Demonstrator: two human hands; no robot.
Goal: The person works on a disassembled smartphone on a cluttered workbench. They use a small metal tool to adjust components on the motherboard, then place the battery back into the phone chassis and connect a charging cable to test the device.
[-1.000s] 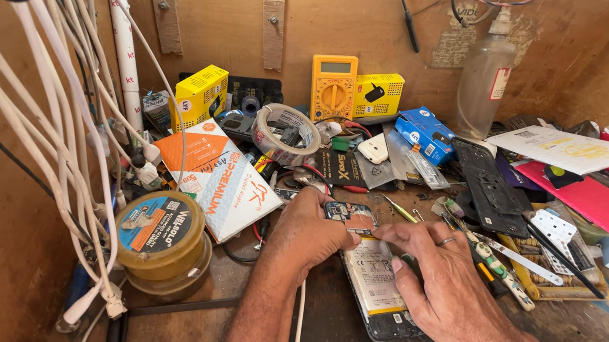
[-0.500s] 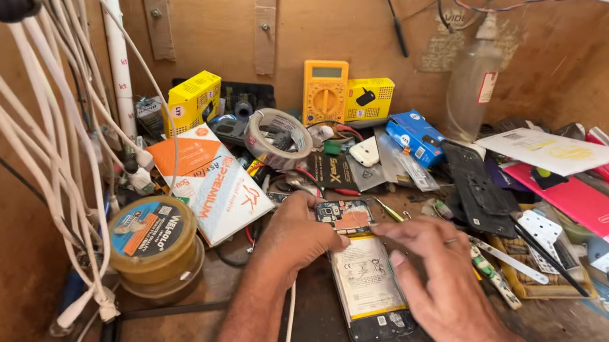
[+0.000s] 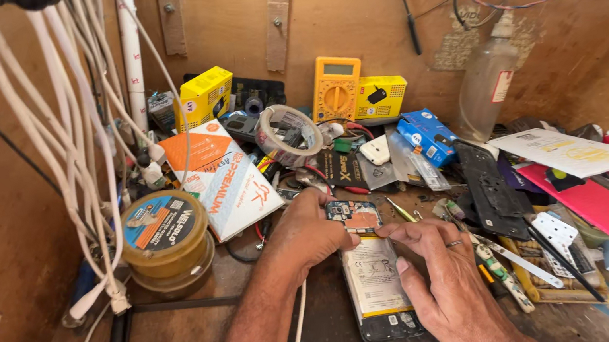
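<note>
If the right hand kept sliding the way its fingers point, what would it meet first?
The right hand points up-left across the opened phone; it would likely meet the left hand first, at the phone's upper end.

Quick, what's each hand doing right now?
Left hand: curled over the top end of the opened phone, steadying it.
Right hand: fingertips pinched at the phone's upper part; whether they grip a tool cannot be told.

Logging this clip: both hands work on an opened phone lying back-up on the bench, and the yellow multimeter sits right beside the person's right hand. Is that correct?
Not quite. In the head view the yellow multimeter stands at the back against the wooden wall, well away from the right hand. Both hands, left hand included, are indeed on the opened phone lying on the bench.
</note>
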